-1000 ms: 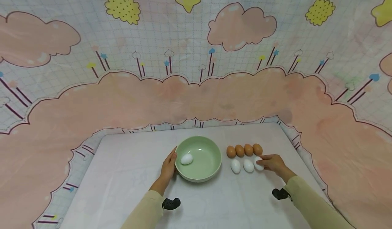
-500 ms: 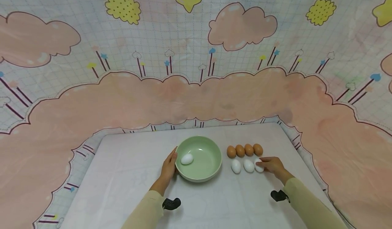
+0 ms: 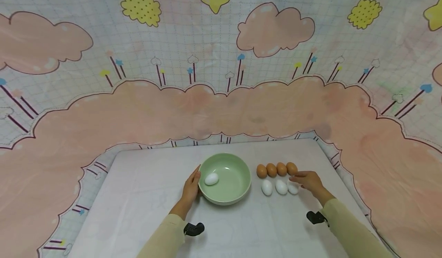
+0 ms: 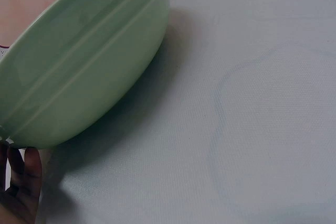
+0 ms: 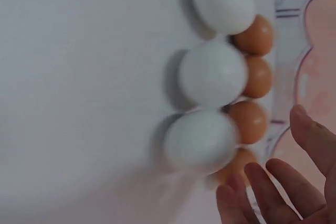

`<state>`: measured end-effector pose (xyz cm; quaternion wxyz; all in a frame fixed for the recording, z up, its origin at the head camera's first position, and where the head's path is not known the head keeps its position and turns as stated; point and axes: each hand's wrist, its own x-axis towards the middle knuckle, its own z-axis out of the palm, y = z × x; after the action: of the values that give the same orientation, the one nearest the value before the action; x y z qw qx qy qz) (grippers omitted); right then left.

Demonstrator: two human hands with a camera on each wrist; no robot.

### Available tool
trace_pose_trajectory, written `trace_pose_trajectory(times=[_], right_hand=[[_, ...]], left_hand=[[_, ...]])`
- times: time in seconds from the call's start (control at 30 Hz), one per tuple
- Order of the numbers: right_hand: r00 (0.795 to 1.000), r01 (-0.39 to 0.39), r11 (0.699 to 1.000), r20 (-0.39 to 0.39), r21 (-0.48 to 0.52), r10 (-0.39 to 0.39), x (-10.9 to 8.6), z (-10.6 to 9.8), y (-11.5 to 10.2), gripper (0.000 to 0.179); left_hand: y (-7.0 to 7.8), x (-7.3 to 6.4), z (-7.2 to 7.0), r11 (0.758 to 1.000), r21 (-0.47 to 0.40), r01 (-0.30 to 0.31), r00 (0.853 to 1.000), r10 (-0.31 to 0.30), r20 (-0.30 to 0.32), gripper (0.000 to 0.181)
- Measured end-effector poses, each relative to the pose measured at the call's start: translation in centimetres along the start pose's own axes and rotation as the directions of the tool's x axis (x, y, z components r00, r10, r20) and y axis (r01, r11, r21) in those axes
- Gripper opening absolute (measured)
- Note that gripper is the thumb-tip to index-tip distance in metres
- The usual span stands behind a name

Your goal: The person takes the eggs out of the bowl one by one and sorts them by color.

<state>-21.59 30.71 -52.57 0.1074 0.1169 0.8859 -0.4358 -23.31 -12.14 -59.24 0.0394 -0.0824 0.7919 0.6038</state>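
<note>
My left hand (image 3: 190, 191) rests against the left side of a pale green bowl (image 3: 226, 200), its fingers (image 4: 32, 169) touching the outer wall near the base in the left wrist view. One white egg (image 3: 211, 179) lies inside the bowl. To the right, my right hand (image 3: 309, 181) hovers at the end of two rows of eggs, fingers spread and holding nothing. Its nearest eggs are the rightmost white egg (image 3: 293, 189) and the rightmost brown egg (image 3: 292, 168), which the fingers partly cover in the right wrist view. Whether they touch is unclear.
Several brown eggs (image 3: 271, 170) form the back row. Two more white eggs, the left one (image 3: 267, 188) and the middle one (image 3: 281, 187), lie in front. A white-covered table (image 3: 138, 204) bears everything, with a patterned cloth (image 3: 221, 112) behind.
My right hand has moved slightly up and off the rightmost white egg, whose front now shows. That egg seems slightly turned. The left hand and the bowl have stayed put.
</note>
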Motion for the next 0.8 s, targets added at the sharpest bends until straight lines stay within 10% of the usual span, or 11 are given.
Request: trace_pose_trajectory(times=[0.33, 0.8], right_hand=[[0.974, 0.221, 0.975, -0.051, -0.019, -0.222, 0.7, 3.4, -8.5, 0.049], [0.854, 0.506, 0.857, 0.083, 0.096, -0.513, 0.8, 17.8, -14.0, 0.045]], left_hand=[[0.0, 0.0, 0.0, 1.0, -0.013, -0.006, 1.0, 0.006, 0.006, 0.051], [0.2, -0.1, 0.0, 1.0, -0.008, -0.015, 1.0, 0.015, 0.008, 0.049]])
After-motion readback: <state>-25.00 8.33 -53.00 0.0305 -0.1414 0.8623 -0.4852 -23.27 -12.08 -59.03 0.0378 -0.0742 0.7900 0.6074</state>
